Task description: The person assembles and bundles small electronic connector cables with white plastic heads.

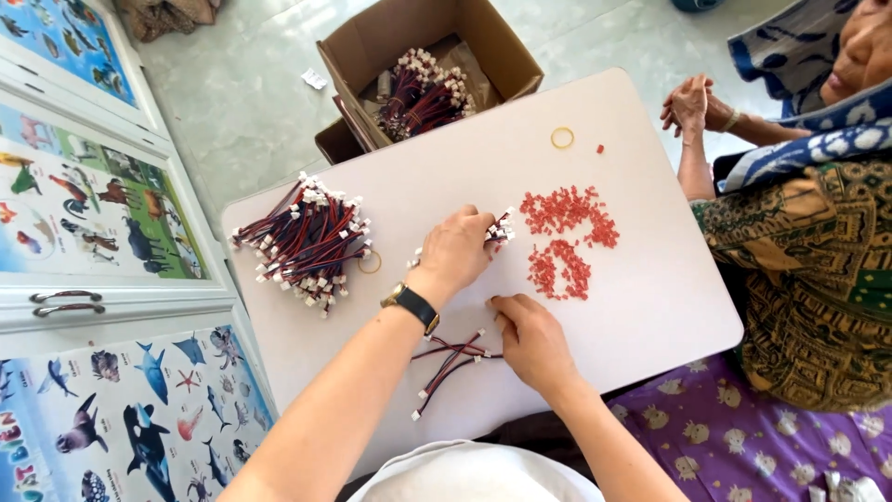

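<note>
My left hand (pixel 455 251), with a black wristwatch, grips a small bundle of red and black wires with white connectors (pixel 500 228) near the table's middle. My right hand (pixel 531 339) rests flat on the white table (pixel 650 307), its fingers touching a few loose wires (pixel 446 364). Just right of the left hand lie two heaps of small red plastic pieces (pixel 562 240). A large bundle of the same wires (pixel 307 244) lies at the table's left end, with a rubber band (pixel 370 263) beside it.
An open cardboard box (pixel 506 51) holding more wires stands on the floor behind the table. A yellow rubber band (pixel 562 138) lies at the table's far side. Another person sits at the right, hands (pixel 692 104) together. Animal posters cover cabinet doors on the left.
</note>
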